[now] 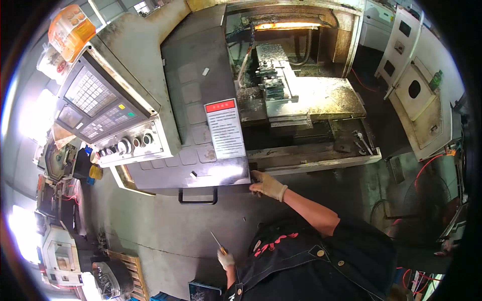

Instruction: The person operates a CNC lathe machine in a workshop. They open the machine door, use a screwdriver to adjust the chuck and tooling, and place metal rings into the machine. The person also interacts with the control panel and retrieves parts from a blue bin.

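My left hand [226,259], in a pale glove, is closed around the orange-yellow handle of a screwdriver-like tool [222,249]. Its long thin shaft points up and to the left; the tip is too small to make out. My right hand [269,186], also gloved, grips the lower right corner of a grey sliding machine door [181,115], fingers curled at its edge. A black bar handle [198,202] sticks out from the door's bottom edge, left of that hand. Beyond the door, the lit machine inside shows a metal tool block [273,85] on a slide [321,98].
A control panel [95,100] with keys and knobs juts out at left, with an orange package [73,32] on top. Wrenches [362,143] lie on the machine's front ledge. A wooden pallet [131,273] and a round bin [108,281] stand lower left. Another machine [422,85] stands at right.
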`<control>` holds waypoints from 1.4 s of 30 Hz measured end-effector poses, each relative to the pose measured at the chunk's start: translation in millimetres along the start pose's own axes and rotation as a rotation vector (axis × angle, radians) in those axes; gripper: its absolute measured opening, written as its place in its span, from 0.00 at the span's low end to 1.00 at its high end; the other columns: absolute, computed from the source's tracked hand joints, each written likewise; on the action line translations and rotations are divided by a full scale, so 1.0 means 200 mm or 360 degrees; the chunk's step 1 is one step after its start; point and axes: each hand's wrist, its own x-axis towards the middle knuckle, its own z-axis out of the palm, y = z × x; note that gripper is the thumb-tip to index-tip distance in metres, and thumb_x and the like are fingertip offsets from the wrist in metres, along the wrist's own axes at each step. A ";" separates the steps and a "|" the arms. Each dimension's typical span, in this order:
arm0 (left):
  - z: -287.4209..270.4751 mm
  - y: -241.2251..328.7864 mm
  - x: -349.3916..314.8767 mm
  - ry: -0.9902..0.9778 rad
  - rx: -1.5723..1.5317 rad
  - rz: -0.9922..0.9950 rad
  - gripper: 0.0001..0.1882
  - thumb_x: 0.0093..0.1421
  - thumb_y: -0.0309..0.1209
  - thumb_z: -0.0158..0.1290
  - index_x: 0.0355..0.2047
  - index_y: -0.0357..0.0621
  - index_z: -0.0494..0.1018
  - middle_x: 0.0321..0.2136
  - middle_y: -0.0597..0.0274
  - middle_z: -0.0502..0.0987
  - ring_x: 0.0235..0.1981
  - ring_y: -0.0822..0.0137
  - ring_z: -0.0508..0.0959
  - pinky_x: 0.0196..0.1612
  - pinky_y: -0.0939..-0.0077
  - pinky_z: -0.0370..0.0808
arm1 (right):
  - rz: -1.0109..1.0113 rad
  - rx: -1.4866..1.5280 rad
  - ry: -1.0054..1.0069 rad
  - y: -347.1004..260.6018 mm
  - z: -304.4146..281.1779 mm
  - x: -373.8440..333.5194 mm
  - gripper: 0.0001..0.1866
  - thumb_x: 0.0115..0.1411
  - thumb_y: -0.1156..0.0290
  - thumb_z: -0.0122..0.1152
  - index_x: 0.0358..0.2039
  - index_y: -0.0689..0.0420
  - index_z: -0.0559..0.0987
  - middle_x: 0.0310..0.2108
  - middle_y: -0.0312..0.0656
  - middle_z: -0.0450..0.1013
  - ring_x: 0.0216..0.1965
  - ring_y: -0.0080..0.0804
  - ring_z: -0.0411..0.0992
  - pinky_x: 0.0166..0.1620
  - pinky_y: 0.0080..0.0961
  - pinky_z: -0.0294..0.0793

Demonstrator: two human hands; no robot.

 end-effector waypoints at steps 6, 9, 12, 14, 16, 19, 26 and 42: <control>0.28 -0.42 -0.45 -0.0308 0.0607 -0.0371 0.09 0.45 0.27 0.47 0.29 0.39 0.65 0.22 0.47 0.69 0.27 0.51 0.71 0.31 0.62 0.67 | 0.0032 0.0080 0.0252 0.05 -0.30 -0.27 0.29 0.50 0.77 0.55 0.52 0.67 0.59 0.34 0.44 0.69 0.25 0.22 0.68 0.22 0.18 0.67; 0.31 -0.51 -0.47 -0.0399 0.0593 -0.0502 0.12 0.43 0.29 0.48 0.30 0.40 0.66 0.24 0.45 0.71 0.29 0.47 0.72 0.32 0.60 0.67 | -0.0011 0.0068 0.0235 0.00 -0.44 -0.40 0.29 0.50 0.77 0.56 0.53 0.68 0.59 0.32 0.43 0.70 0.25 0.23 0.68 0.23 0.19 0.67; 0.25 -0.41 -0.38 -0.0435 0.0390 -0.0427 0.12 0.43 0.30 0.49 0.30 0.40 0.66 0.25 0.44 0.72 0.30 0.44 0.72 0.33 0.57 0.67 | -0.0031 0.0088 0.0173 0.04 -0.61 -0.49 0.30 0.50 0.76 0.57 0.53 0.68 0.58 0.28 0.42 0.71 0.25 0.23 0.69 0.23 0.21 0.68; 0.15 -0.18 -0.24 -0.0439 0.0320 -0.0280 0.11 0.46 0.30 0.48 0.30 0.40 0.66 0.24 0.45 0.72 0.28 0.46 0.72 0.32 0.58 0.67 | 0.0041 0.0191 0.0306 0.05 -0.69 -0.56 0.31 0.50 0.76 0.57 0.54 0.67 0.57 0.28 0.43 0.71 0.25 0.24 0.69 0.23 0.20 0.68; 0.14 -0.11 -0.20 -0.0449 0.0256 -0.0268 0.09 0.48 0.30 0.46 0.30 0.40 0.65 0.23 0.47 0.71 0.26 0.50 0.72 0.31 0.62 0.68 | 0.0014 0.0137 0.0271 0.06 -0.78 -0.60 0.32 0.50 0.77 0.58 0.54 0.67 0.57 0.27 0.43 0.71 0.24 0.24 0.69 0.22 0.20 0.69; 0.15 0.04 -0.20 -0.0482 0.0213 -0.0236 0.09 0.49 0.30 0.46 0.30 0.40 0.65 0.23 0.49 0.70 0.24 0.54 0.71 0.31 0.64 0.67 | 0.0036 0.0197 0.0347 -0.03 -0.84 -0.69 0.31 0.50 0.77 0.58 0.53 0.68 0.57 0.27 0.42 0.71 0.24 0.24 0.70 0.22 0.19 0.69; 0.14 0.07 -0.70 -0.0501 0.0460 -0.0519 0.12 0.44 0.25 0.47 0.32 0.41 0.66 0.30 0.47 0.71 0.34 0.49 0.73 0.36 0.62 0.68 | -0.0201 0.0128 0.0533 0.37 -1.14 -0.83 0.22 0.52 0.77 0.53 0.49 0.63 0.64 0.29 0.42 0.71 0.34 0.29 0.69 0.34 0.23 0.69; 0.01 -0.18 -1.25 -0.0212 0.0108 -0.1441 0.15 0.45 0.27 0.47 0.36 0.41 0.67 0.39 0.46 0.71 0.44 0.49 0.70 0.44 0.61 0.68 | 0.1047 0.0919 -0.0169 1.03 -0.28 -0.35 0.13 0.53 0.66 0.45 0.38 0.56 0.72 0.33 0.41 0.71 0.34 0.35 0.70 0.39 0.35 0.71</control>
